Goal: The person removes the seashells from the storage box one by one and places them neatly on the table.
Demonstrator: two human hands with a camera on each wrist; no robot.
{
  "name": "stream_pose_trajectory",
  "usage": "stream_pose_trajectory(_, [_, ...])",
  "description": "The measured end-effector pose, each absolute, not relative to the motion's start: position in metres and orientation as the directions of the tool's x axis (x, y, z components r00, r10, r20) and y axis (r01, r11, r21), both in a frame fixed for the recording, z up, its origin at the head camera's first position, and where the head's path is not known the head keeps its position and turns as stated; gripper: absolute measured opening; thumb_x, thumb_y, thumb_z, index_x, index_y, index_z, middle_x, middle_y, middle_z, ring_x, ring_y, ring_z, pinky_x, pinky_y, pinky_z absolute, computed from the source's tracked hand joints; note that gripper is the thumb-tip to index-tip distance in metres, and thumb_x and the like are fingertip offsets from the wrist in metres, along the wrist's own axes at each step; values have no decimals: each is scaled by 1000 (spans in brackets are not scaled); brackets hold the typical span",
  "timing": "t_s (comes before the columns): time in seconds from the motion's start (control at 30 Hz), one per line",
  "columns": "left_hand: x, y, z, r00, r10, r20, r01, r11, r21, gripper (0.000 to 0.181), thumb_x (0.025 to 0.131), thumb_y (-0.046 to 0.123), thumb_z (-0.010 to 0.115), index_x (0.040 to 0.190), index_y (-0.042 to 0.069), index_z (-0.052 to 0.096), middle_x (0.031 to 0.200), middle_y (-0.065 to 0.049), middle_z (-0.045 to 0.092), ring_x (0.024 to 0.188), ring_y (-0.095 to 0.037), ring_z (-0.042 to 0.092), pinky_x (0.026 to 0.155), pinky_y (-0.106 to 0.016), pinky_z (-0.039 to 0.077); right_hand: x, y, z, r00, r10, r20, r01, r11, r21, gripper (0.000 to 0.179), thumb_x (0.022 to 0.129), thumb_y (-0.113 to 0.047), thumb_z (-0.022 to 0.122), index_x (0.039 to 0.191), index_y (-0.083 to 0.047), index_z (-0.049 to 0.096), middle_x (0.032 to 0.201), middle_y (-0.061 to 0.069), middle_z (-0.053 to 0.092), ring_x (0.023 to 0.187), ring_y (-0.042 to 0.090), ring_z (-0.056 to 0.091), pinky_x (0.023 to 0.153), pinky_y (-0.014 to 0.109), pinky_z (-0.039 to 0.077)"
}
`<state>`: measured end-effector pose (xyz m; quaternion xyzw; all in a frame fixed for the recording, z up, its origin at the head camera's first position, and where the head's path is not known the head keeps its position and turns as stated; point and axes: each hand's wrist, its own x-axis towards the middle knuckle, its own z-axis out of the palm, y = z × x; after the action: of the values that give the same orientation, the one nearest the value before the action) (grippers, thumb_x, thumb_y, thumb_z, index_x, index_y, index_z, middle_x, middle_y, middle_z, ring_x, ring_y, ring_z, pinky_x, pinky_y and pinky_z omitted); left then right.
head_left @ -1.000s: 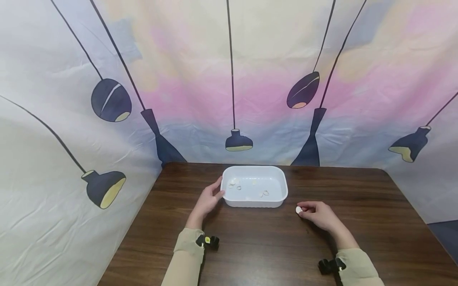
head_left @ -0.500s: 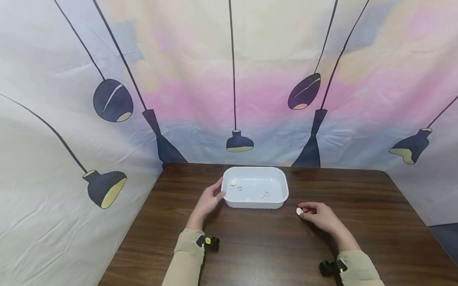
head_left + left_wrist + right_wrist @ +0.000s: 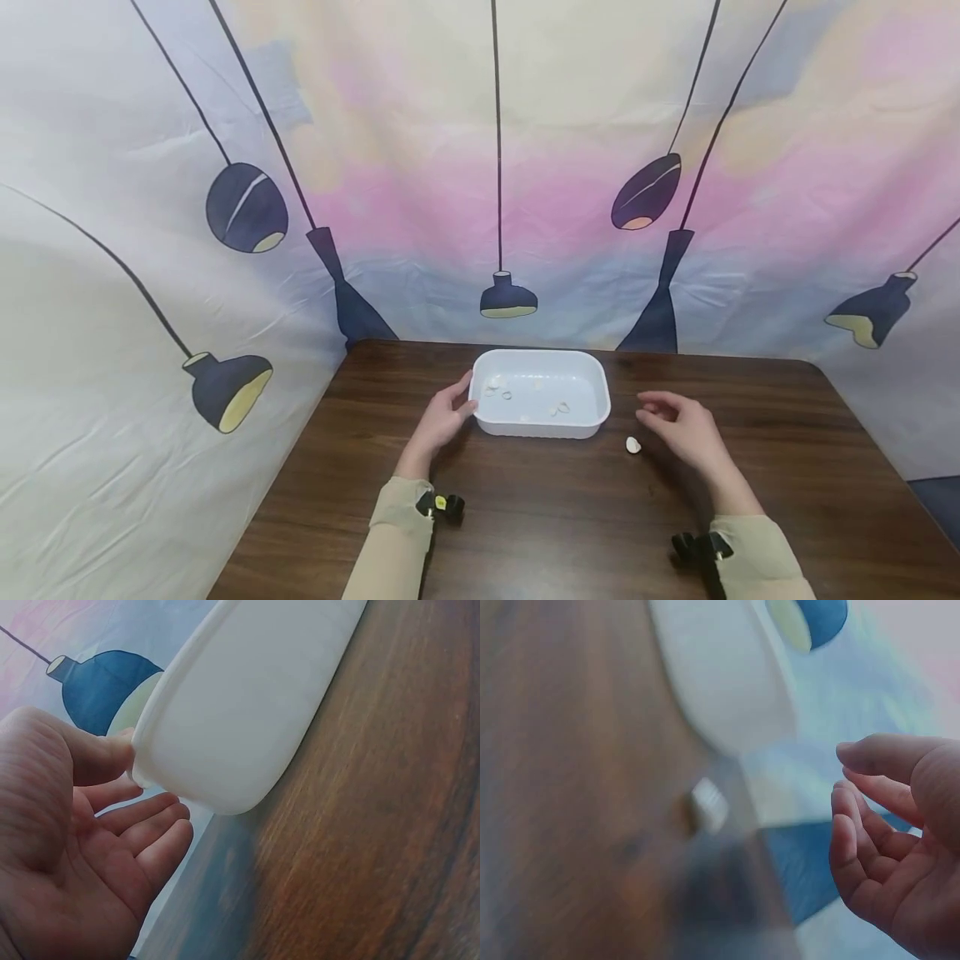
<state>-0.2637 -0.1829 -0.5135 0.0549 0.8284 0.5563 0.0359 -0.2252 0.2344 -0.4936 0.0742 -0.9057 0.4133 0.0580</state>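
A shallow white plastic tray [image 3: 540,429] stands near the back of the table. My left hand [image 3: 441,418] holds its left end, with the thumb at the rim and the other fingers loosely bent in the left wrist view. Several small pale shells [image 3: 564,407] lie scattered on the tray's floor. One small white shell [image 3: 633,445] rests on the wood just right of the tray. My right hand [image 3: 686,429] hovers beside and behind this shell, apart from it, fingers loosely curled around nothing. In the right wrist view the lone shell [image 3: 709,805] is blurred.
The dark brown wooden table [image 3: 555,525] reaches back to a cloth backdrop [image 3: 427,208] printed with hanging lamps. Each wrist carries a small black camera [image 3: 699,550] strapped over the sleeve.
My right hand has let go of the white shell, leaving it on the table, and has risen slightly away from it. The left hand stays at the tray. The head view has shifted slightly.
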Motion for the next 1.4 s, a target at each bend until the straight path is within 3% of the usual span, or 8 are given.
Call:
stream_pose_trajectory(0.17, [-263, -183, -514, -992, 126, -8, 40, 368, 929, 60, 107, 11, 62, 164, 6, 42, 170, -9, 39, 157, -31, 36, 126, -50, 32, -252, 199, -468, -963, -204, 174, -265, 626, -733, 31, 99, -18, 78, 126, -3, 77, 106, 8, 78, 91, 22, 70, 76, 34, 58])
stream_pose_trajectory(0.43, [-262, -176, -513, -988, 154, 19, 73, 352, 933, 60, 107, 10, 62, 163, 4, 43, 169, -12, 40, 156, -33, 37, 126, -51, 32, -287, 148, -466, -921, -389, 22, -273, 605, -748, 29, 97, -10, 74, 123, 2, 76, 112, 13, 77, 102, 30, 73, 83, 40, 62])
stream_pose_trajectory(0.7, [-263, -173, -515, -988, 151, 27, 80, 352, 933, 59, 106, 11, 63, 162, 4, 44, 167, -13, 43, 154, -33, 41, 125, -49, 35, -301, 131, -483, -921, -389, -10, -267, 651, -710, 27, 87, 4, 70, 113, 6, 78, 106, 16, 76, 101, 30, 70, 91, 46, 59])
stream_pose_trajectory(1.03, [-262, -177, -513, -990, 140, 18, 70, 369, 927, 59, 108, 11, 61, 163, 5, 43, 167, -13, 43, 153, -33, 42, 123, -48, 37, -311, 107, -496, -961, -273, -48, -159, 685, -711, 32, 88, -2, 75, 120, -1, 76, 115, 17, 74, 109, 33, 70, 97, 49, 58])
stream_pose_trajectory(1.4, [-262, -182, -515, -992, 128, 10, 58, 372, 927, 59, 108, 11, 61, 164, 6, 42, 168, -11, 42, 154, -32, 41, 125, -48, 35, -323, 89, -506, -966, -254, -42, -145, 671, -728, 33, 95, -8, 77, 125, 4, 73, 116, 19, 73, 110, 33, 67, 102, 51, 55])
